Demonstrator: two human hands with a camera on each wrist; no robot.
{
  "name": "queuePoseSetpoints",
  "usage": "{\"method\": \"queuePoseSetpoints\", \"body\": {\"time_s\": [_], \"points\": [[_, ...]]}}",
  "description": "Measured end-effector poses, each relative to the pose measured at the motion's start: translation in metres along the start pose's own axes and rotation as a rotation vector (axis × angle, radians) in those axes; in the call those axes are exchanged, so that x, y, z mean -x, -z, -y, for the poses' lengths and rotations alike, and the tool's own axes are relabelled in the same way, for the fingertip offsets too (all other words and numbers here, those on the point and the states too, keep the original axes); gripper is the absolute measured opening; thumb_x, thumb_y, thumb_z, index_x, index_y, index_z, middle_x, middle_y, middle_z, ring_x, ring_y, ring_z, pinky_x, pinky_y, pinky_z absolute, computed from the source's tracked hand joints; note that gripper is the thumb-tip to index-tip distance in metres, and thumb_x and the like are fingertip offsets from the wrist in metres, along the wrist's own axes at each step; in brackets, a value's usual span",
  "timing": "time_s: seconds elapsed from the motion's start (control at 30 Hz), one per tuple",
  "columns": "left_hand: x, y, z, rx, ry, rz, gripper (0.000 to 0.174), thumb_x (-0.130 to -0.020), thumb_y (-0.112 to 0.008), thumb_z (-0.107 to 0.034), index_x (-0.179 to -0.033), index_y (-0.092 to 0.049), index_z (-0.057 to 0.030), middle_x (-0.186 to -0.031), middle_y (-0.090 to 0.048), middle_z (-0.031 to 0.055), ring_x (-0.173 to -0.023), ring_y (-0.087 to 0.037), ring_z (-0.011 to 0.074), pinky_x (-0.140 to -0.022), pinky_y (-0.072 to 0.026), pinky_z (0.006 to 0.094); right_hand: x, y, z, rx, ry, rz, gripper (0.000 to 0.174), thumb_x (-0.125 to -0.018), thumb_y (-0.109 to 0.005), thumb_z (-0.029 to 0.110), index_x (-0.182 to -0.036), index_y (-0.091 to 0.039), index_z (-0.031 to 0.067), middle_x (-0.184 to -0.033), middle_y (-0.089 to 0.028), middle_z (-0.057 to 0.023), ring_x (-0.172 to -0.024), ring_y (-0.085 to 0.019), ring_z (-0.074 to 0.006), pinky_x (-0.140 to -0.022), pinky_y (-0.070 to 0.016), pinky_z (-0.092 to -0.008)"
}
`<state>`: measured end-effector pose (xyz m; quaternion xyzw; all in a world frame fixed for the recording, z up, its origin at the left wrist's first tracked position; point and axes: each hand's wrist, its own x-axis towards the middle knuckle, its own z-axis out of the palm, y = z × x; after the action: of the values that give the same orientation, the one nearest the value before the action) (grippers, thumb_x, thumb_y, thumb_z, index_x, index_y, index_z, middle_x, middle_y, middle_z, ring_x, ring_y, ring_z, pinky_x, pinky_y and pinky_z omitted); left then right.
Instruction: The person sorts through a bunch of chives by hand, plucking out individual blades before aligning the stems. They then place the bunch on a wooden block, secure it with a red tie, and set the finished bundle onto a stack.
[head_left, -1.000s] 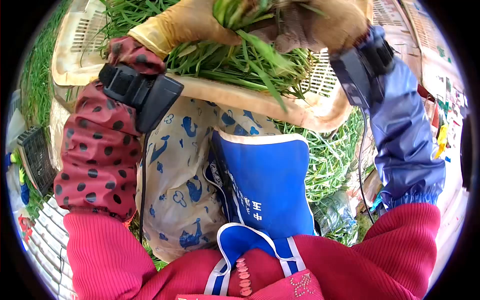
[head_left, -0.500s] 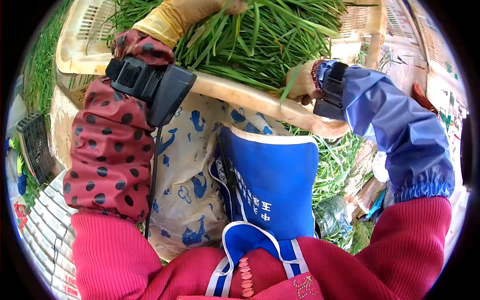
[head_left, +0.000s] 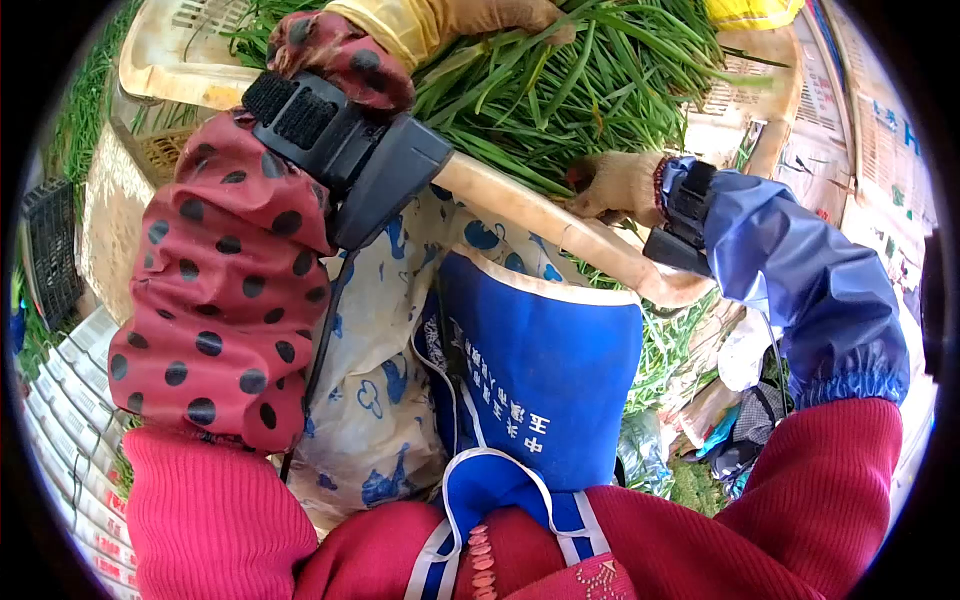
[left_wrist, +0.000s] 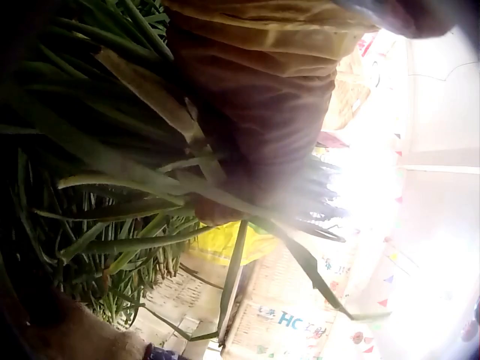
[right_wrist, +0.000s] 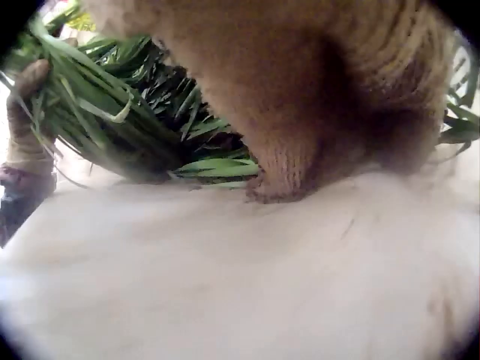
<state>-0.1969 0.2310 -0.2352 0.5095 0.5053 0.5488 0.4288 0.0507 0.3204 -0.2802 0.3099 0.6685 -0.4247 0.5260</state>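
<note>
Long green leaves (head_left: pixel 570 80) lie heaped in a pale plastic basket (head_left: pixel 540 210). My gloved left hand (head_left: pixel 490 18) reaches over the heap from the left, its visible fingers fairly straight and resting on the leaves; loose blades cross it in the left wrist view, and its underside is hidden. At the basket's near rim, my gloved right hand (head_left: pixel 618 188) sits beside the heap's near edge. In the right wrist view its fingers (right_wrist: pixel 285 176) bend loosely down and touch the pale rim (right_wrist: pixel 225 247).
A blue apron (head_left: pixel 550 370) and a patterned plastic sheet (head_left: pixel 370 400) lie between body and basket. More greens (head_left: pixel 665 350) are below the basket on the right. A dark crate (head_left: pixel 50 250) stands at far left, and something yellow (head_left: pixel 755 12) is beyond the basket.
The hands were together above the basket holding a bunch of leaves, then parted. My right hand came down to the near rim; my left hand has shifted right across the heap.
</note>
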Motion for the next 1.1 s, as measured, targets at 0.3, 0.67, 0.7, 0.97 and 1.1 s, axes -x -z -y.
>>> {"method": "queuePoseSetpoints", "body": {"time_s": [0.3, 0.67, 0.7, 0.97, 1.1], "points": [[-0.002, 0.003, -0.013, -0.227, 0.140, 0.021, 0.066, -0.064, -0.082, -0.009, -0.125, -0.059, 0.0004, -0.109, -0.069, 0.0128, -0.099, -0.062, 0.0194, -0.089, -0.0500, 0.0328, -0.024, -0.005, -0.029, 0.038, 0.208, -0.220, 0.066, -0.073, -0.084, 0.032, -0.123, -0.061, -0.0037, -0.106, -0.069, -0.0113, -0.094, -0.064, -0.0155, -0.077, -0.0539, -0.0284], [0.002, 0.007, 0.016, -0.110, -0.002, 0.063, 0.059, -0.073, -0.083, -0.013, -0.125, -0.058, -0.0017, -0.113, -0.067, 0.0059, -0.101, -0.061, 0.0161, -0.092, -0.0503, 0.0325, -0.029, 0.010, 0.014, 0.951, 0.525, 0.062, 0.046, -0.092, -0.059, 0.047, -0.105, -0.072, 0.0042, -0.093, -0.072, -0.0164, -0.084, -0.067, -0.0309, -0.077, -0.0508, -0.0411], [0.000, 0.012, 0.013, -0.214, -0.017, 0.094, 0.064, -0.073, -0.086, -0.016, -0.128, -0.056, -0.0038, -0.116, -0.065, 0.0038, -0.105, -0.059, 0.0147, -0.095, -0.0489, 0.0326, -0.027, 0.010, 0.022, 0.925, 0.472, 0.062, 0.048, -0.089, -0.059, 0.047, -0.107, -0.071, 0.0042, -0.095, -0.072, -0.0174, -0.085, -0.067, -0.0323, -0.078, -0.0511, -0.0413], [0.003, 0.006, -0.007, -0.184, 0.194, 0.009, 0.071, -0.063, -0.088, -0.019, -0.124, -0.056, -0.0011, -0.106, -0.069, 0.0087, -0.095, -0.063, 0.0178, -0.088, -0.0509, 0.0323, 0.108, 0.028, 0.058, 0.478, 0.072, -0.281, 0.052, -0.084, -0.063, 0.050, -0.110, -0.070, 0.0053, -0.089, -0.072, -0.0120, -0.079, -0.069, -0.0261, -0.076, -0.0562, -0.0377], [0.001, 0.003, -0.014, -0.220, 0.182, 0.099, 0.075, -0.064, -0.090, -0.021, -0.127, -0.054, -0.0013, -0.111, -0.068, 0.0078, -0.101, -0.063, 0.0187, -0.095, -0.0490, 0.0333, 0.134, 0.070, 0.079, 0.365, 0.221, -0.578, 0.036, -0.090, -0.065, 0.034, -0.109, -0.069, 0.0048, -0.078, -0.070, -0.0119, -0.064, -0.067, -0.0194, -0.061, -0.0561, -0.0326]]}}
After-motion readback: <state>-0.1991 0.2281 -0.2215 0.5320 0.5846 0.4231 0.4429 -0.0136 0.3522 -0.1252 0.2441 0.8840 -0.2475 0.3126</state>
